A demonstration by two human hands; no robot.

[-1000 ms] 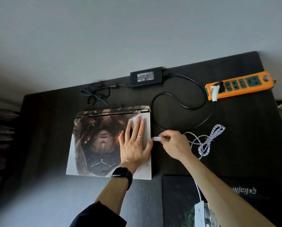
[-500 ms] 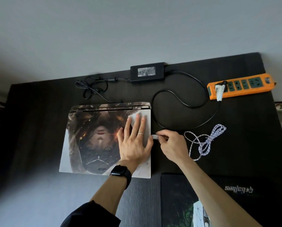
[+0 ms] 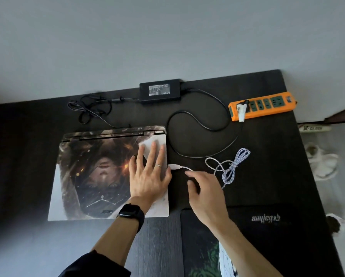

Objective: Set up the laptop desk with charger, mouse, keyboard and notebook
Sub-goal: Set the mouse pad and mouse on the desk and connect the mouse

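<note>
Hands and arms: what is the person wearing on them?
The left hand has a thin silver ring on one finger and a black smartwatch with a black band at the wrist. A dark sleeve is pushed up that arm. The right hand and arm wear nothing.

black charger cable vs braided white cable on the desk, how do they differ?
The black charger cable is plain, thick and dark; the braided white cable is thin with a white-blue weave. The black one lies in one wide open loop toward the orange power strip; the braided one is bunched in small coils. The braided one's plug sits at the closed laptop's right edge. Both lie on the desk.
</note>
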